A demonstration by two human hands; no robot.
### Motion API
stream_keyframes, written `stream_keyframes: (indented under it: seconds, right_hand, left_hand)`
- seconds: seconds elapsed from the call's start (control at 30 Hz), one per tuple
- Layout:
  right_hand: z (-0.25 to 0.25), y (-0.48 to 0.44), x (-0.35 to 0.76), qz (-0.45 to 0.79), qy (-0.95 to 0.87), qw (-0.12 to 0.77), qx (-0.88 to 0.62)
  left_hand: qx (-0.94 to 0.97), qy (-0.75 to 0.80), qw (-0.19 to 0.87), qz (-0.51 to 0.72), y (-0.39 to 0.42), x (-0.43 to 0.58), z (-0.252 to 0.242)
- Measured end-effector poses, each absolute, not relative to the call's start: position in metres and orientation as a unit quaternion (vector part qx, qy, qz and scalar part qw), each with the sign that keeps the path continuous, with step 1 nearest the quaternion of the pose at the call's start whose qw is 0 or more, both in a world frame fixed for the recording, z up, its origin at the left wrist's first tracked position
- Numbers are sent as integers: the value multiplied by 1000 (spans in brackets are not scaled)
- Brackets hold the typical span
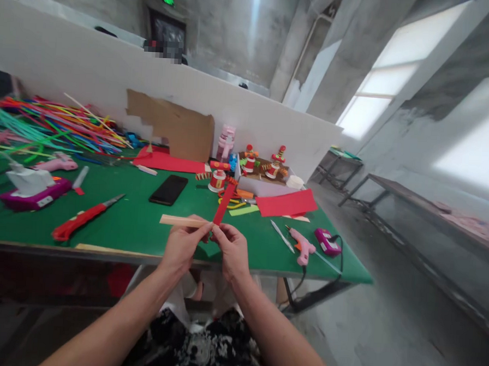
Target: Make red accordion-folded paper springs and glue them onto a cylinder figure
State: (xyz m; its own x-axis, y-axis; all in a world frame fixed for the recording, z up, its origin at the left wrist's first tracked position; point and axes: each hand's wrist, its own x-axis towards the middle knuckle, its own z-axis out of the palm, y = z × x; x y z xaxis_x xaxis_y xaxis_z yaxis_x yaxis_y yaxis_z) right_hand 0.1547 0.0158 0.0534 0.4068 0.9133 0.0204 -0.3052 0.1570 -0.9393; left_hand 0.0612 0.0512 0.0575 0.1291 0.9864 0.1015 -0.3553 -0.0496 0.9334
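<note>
Above the table's front edge, my left hand (184, 244) and my right hand (232, 248) meet, fingers pinched. Between them are a red paper strip (225, 203), pointing up and away, and a pale paper strip (180, 221), reaching out to the left. The two strips come together at my fingertips, where the join is partly hidden. My left hand grips the pale strip, and my right pinches the red one's near end. Just beyond stands a small red and white paper figure (217, 180) with folded paper arms. A black phone (168, 190) lies to the left.
Red-handled scissors (81, 219) and a purple power block (37, 194) lie left. Colourful pipe cleaners (54, 124) pile up behind. On the right are a pink glue gun (302, 245), a white pen (282, 236) and red paper (286, 202). A white partition (175, 89) borders the back.
</note>
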Motion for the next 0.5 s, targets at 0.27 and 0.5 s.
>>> stream_keyframes:
  seconds: [0.27, 0.5]
  right_hand:
    - [80, 119, 139, 453, -431, 673, -395]
    - [59, 167, 169, 374, -371, 731, -434]
  left_hand:
    - [471, 328, 525, 629, 128, 26, 83]
    - [524, 321, 594, 519, 202, 52, 78]
